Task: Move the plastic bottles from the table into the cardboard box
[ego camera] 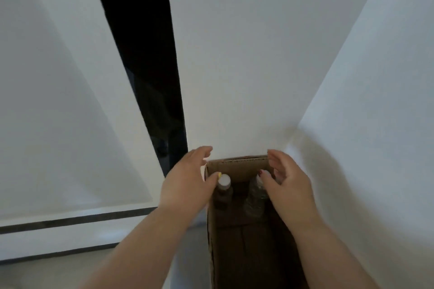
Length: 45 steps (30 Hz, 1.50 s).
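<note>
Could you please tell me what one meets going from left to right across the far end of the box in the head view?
Left hand → dark bottle with white cap → clear plastic bottle → right hand.

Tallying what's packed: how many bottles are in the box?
2, both at the cardboard box's far end: dark bottle left, clear bottle right. Hands may hide more.

You have two bottles standing at the far end of one cardboard box (237, 166): one brown bottle (223, 191) and one clear bottle (254, 198).
</note>
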Tool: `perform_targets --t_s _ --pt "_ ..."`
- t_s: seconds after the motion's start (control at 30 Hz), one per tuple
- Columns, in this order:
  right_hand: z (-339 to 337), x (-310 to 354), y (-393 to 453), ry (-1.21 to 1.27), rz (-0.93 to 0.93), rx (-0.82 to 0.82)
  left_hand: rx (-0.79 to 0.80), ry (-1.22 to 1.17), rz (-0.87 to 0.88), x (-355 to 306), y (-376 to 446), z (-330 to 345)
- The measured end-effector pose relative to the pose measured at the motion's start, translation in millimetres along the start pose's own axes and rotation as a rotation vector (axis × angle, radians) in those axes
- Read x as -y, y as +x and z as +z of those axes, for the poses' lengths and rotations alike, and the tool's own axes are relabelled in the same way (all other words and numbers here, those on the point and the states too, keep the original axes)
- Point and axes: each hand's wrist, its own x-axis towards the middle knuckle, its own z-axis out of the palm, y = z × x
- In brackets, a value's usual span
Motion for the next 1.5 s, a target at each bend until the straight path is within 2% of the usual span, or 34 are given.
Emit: perform_targets --t_s 0.17,0.3,0.5,0.67,0.97,1.23,1.5 --pt "-27 91 -72 0.031 -0.165 -0.041 -0.119 -0.231 0.114 -9 -56 -88" --pt "-33 149 -167 0.088 -0.279 -0.048 -0.183 -0.39 0.226 -3 -137 -160" --pt "-14 199 -329 0.178 -0.375 -0.07 -0.147 -0.56 0.363 21 -274 -246" --pt "-8 232 -452 0.314 -0.379 -0.031 -0.104 -0.651 0.379 38 -386 -307" --pt "-9 271 -634 0.371 -0.483 0.04 -0.096 -0.734 0.437 52 -566 -367" --pt "-12 274 -822 0.576 -0.483 0.177 -0.03 -0.948 0.417 80 -767 -380" --pt "3 288 -984 0.747 -0.455 0.343 0.09 -1.228 0.402 107 -935 -447"
